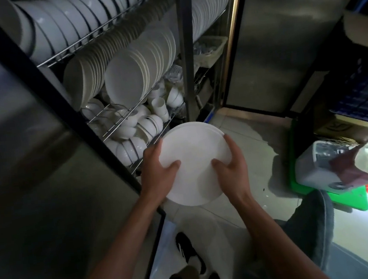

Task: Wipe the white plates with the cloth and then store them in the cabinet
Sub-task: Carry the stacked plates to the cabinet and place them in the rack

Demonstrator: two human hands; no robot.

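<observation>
Fingers (229, 141) of our right hand (232, 164) curl over the right rim of the plates (194, 161), and its thumb lies flat on the top face. Our left hand (157, 171) grips the opposite rim the same way, thumb on top, fingers wrapped behind the edge where we cannot see them. Both hands clamp the plates between them.

We hold the plates tilted toward us, in the air over the floor (241, 138), just in front of the open cabinet (184, 56). At the upper right rim a second edge peeks out, so we hold more than one plate; how many we cannot tell.

Inside the cabinet, racked plates (136, 72) stand on edge in rows on a wire shelf (118, 123). Above them sits another row of white dishes with dark rims. Below, small white bowls (130, 131) lie heaped on the lower shelves.

A grey cloth (310, 221) drapes over our right knee, below and right of the plates, apart from them. Further right a green crate (353, 201) sits on the floor with a clear bin (320, 162) on it. Our dark shoes (187, 249) show below, near the cabinet door (36, 176) on our left.
</observation>
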